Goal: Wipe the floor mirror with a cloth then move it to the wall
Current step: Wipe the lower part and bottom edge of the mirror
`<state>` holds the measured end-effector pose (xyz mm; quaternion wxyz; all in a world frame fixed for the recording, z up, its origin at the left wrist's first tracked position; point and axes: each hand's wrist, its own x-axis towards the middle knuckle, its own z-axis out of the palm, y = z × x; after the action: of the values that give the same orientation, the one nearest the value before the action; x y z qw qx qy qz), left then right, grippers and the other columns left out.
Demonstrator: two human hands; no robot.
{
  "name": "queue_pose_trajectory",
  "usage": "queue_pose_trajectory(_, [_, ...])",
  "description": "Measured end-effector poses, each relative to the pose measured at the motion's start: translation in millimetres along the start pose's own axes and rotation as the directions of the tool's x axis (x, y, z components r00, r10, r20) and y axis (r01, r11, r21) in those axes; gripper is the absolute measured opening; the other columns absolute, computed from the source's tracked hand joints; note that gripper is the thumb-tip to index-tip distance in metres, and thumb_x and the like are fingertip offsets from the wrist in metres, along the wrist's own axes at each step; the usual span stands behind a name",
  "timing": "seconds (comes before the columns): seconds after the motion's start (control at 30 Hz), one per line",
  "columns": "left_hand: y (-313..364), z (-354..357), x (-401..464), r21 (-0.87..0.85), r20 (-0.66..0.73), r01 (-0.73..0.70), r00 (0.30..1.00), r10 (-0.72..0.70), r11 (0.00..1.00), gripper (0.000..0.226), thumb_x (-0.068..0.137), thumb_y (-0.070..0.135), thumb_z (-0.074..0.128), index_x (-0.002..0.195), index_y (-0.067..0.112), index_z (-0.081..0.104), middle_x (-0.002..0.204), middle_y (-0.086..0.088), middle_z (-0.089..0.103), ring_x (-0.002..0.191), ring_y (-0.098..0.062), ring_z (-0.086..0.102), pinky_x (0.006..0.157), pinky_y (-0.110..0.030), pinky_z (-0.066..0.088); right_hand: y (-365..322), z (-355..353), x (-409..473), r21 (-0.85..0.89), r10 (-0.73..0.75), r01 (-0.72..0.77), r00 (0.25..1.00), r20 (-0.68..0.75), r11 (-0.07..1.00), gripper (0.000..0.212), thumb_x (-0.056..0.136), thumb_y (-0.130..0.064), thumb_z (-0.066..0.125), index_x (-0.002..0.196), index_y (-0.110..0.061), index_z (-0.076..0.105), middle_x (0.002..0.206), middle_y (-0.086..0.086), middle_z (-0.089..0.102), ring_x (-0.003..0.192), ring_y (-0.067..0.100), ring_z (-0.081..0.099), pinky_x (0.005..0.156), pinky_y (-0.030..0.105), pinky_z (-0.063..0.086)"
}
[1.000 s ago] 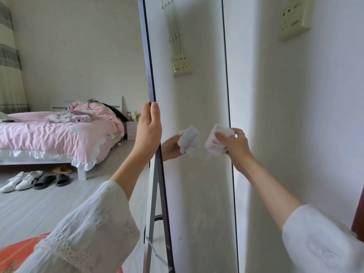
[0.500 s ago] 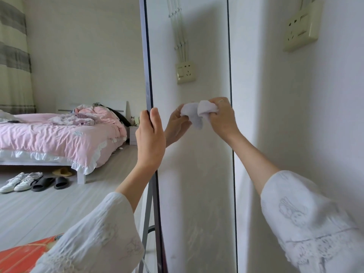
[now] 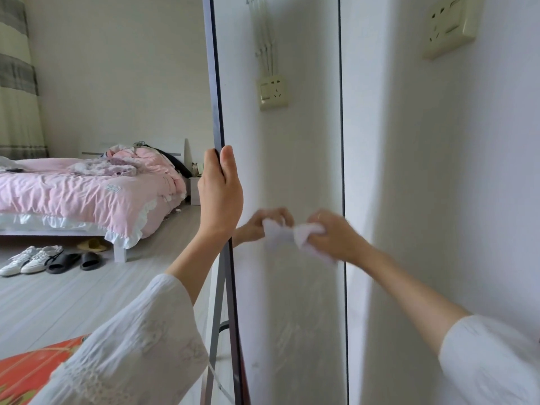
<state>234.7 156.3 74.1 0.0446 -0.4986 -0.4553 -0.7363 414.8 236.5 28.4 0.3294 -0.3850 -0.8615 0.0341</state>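
Head view: our right hand (image 3: 336,238), bunching the white cloth (image 3: 306,233), has dropped from half a second ago toward 6 o'clock on the tall dark-framed floor mirror (image 3: 292,317); left hand (image 3: 220,191) clamps its frame. Wiping continues, streaks remain; mirror stands beside wall.

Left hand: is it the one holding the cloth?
No, the left hand grips the mirror frame; the right hand holds the cloth.
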Motion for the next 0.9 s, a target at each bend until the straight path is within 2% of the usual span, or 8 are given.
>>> queue_pose_trajectory(0.1, [-1.2, 0.4, -0.2, 0.001, -0.01, -0.005, 1.0, 0.005, 1.0, 0.031, 0.1, 0.028, 0.028, 0.073, 0.014, 0.033, 0.061, 0.003, 0.033, 0.054, -0.008, 0.033, 0.055, -0.017, 0.031, -9.4, -35.1, 34.8, 0.134, 0.069, -0.026, 0.942, -0.329, 0.991, 0.036, 0.074, -0.021, 0.055, 0.109, -0.011, 0.059, 0.096, 0.003, 0.057, 0.085, 0.015, 0.052, 0.063, 0.01, 0.033])
queue_pose_trajectory(0.27, [-4.0, 0.5, 0.8, 0.002, -0.018, -0.014, 1.0, 0.014, 1.0, 0.03, 0.1, 0.028, 0.028, 0.081, 0.006, 0.037, 0.061, 0.002, 0.033, 0.056, -0.012, 0.032, 0.055, -0.014, 0.031, -31.9, -67.4, 94.2, 0.229, 0.099, 0.019, 0.865, -0.491, 0.973, 0.039, 0.08, -0.017, 0.049, 0.118, -0.012, 0.058, 0.104, 0.004, 0.059, 0.089, 0.015, 0.052, 0.058, 0.003, 0.035])
queue_pose_trajectory(0.33, [-4.6, 1.0, 0.8, 0.006, -0.022, -0.024, 0.999, 0.024, 1.0, 0.03, 0.099, 0.028, 0.028, 0.078, 0.008, 0.035, 0.061, 0.002, 0.032, 0.055, -0.009, 0.033, 0.055, -0.013, 0.032, -35.0, -61.1, 104.6, 0.253, 0.115, 0.01, 0.874, -0.473, 0.967, 0.029, 0.085, -0.017, 0.05, 0.111, -0.013, 0.061, 0.101, 0.007, 0.063, 0.09, 0.02, 0.058, 0.062, 0.005, 0.039])
queue_pose_trajectory(0.43, [-6.9, 1.1, 1.9, 0.002, -0.022, -0.028, 0.999, 0.028, 1.0, 0.031, 0.099, 0.029, 0.027, 0.074, 0.011, 0.032, 0.06, 0.002, 0.031, 0.051, -0.003, 0.033, 0.053, -0.013, 0.031, -38.4, -35.7, 96.6, 0.241, 0.079, 0.025, 0.908, -0.412, 0.97, 0.017, 0.074, -0.033, 0.055, 0.089, -0.026, 0.058, 0.095, 0.016, 0.062, 0.088, 0.028, 0.061, 0.072, 0.03, 0.048])
queue_pose_trajectory(0.5, [-8.5, 0.7, 3.3, -0.001, -0.027, -0.019, 0.999, 0.019, 1.0, 0.032, 0.099, 0.029, 0.027, 0.073, 0.012, 0.032, 0.06, 0.002, 0.031, 0.05, -0.004, 0.033, 0.052, -0.014, 0.031, -42.6, -21.2, 76.2, 0.211, 0.058, 0.018, 0.935, -0.349, 0.977, 0.011, 0.072, -0.03, 0.061, 0.081, -0.025, 0.057, 0.09, 0.014, 0.056, 0.083, 0.025, 0.055, 0.074, 0.032, 0.045])
queue_pose_trajectory(0.6, [-7.5, -0.3, 4.0, -0.004, -0.023, -0.014, 1.0, 0.014, 1.0, 0.033, 0.099, 0.03, 0.027, 0.068, 0.018, 0.027, 0.059, 0.002, 0.029, 0.049, -0.005, 0.032, 0.051, -0.017, 0.03, -45.3, -15.9, 42.7, 0.164, 0.04, -0.035, 0.999, -0.03, 0.986, 0.008, 0.078, -0.014, 0.064, 0.074, -0.009, 0.058, 0.078, 0.003, 0.047, 0.075, 0.019, 0.048, 0.064, 0.028, 0.038])
queue_pose_trajectory(0.7, [-4.3, 0.2, 2.1, -0.025, -0.01, 0.0, 1.0, 0.0, 1.0, 0.031, 0.099, 0.03, 0.028, 0.074, 0.012, 0.033, 0.061, 0.002, 0.031, 0.052, -0.007, 0.031, 0.052, -0.017, 0.03, -36.4, -24.7, 32.0, 0.083, 0.088, -0.11, 0.969, 0.23, 0.99, 0.004, 0.076, -0.014, 0.062, 0.078, -0.01, 0.063, 0.068, -0.007, 0.052, 0.069, 0.014, 0.053, 0.059, 0.023, 0.039])
queue_pose_trajectory(0.9, [-3.2, 0.8, 0.1, -0.034, -0.025, -0.017, 1.0, 0.016, 0.999, 0.033, 0.099, 0.029, 0.028, 0.081, 0.003, 0.038, 0.062, 0.0, 0.034, 0.056, -0.011, 0.033, 0.053, -0.015, 0.031, -21.2, -59.6, 70.5, 0.381, 0.292, -0.192, 0.929, -0.226, 0.904, 0.012, 0.076, -0.016, 0.058, 0.065, -0.021, 0.056, 0.065, -0.005, 0.052, 0.065, 0.014, 0.048, 0.055, 0.022, 0.036])
